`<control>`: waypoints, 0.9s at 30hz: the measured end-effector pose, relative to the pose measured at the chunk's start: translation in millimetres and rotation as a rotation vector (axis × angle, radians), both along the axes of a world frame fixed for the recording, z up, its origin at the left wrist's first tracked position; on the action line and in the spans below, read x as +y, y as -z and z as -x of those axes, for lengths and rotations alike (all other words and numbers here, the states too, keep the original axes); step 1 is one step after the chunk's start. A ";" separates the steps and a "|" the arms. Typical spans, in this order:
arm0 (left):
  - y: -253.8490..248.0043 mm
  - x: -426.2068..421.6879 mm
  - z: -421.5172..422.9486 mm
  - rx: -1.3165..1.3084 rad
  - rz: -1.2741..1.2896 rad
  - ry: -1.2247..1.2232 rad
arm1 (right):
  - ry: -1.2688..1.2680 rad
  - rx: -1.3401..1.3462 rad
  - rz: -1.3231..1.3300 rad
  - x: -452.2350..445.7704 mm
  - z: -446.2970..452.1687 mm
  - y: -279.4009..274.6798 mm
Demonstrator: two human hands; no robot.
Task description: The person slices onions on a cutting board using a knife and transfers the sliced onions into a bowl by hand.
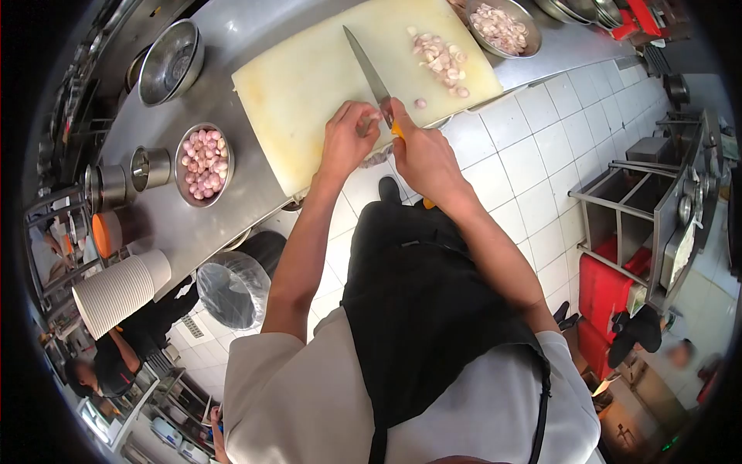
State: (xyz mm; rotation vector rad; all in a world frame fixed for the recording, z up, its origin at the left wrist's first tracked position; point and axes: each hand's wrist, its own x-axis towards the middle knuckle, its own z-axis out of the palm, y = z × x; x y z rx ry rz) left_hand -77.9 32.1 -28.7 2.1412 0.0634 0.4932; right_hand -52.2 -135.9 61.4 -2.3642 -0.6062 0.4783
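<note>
My right hand (429,158) is wrapped round the yellow handle of a kitchen knife (365,63), whose blade points away from me over the near edge of the cutting board (297,89). Close beside it, my left hand (352,139) is closed in a pinch on a small pinkish shallot (376,116), mostly covered by the fingers. Sliced shallots (442,60) lie in a loose pile on the board's right side, with one separate piece (420,103) nearer the edge.
Left of the board stand a bowl of whole peeled shallots (205,166), a metal bowl (171,63) and a stack of white tubs (120,294). A bowl of sliced shallots (504,29) sits at the right. Below the counter is a lined bin (232,290). Other people are at the edges.
</note>
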 end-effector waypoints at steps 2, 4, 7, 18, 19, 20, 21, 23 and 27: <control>1.4 -0.3 -0.6 -0.010 -0.004 -0.011 | -0.004 -0.017 -0.018 -0.3 1.2 4.8; 2.8 0.9 -1.5 -0.019 -0.013 -0.005 | 0.002 -0.016 -0.023 -0.1 1.0 7.3; 0.7 1.7 -0.9 -0.018 -0.015 0.004 | 0.002 -0.009 -0.022 0.1 1.6 7.0; -3.1 11.3 -3.8 0.068 0.013 0.046 | 0.000 -0.035 -0.055 1.5 -1.5 8.8; -3.2 11.7 -4.2 0.076 0.018 0.049 | -0.003 -0.030 -0.063 1.2 -2.1 11.2; -2.8 11.8 -4.2 0.084 0.023 0.052 | -0.006 -0.025 -0.071 0.9 -2.1 13.5; -2.0 11.9 -4.6 0.082 0.024 0.050 | -0.001 -0.030 -0.083 1.0 -1.9 15.2; -1.2 12.0 -5.5 0.077 0.027 0.045 | 0.008 -0.042 -0.107 1.5 -2.2 18.2; -2.5 12.4 -5.5 0.068 0.037 0.043 | 0.011 -0.056 -0.131 1.8 -3.1 21.7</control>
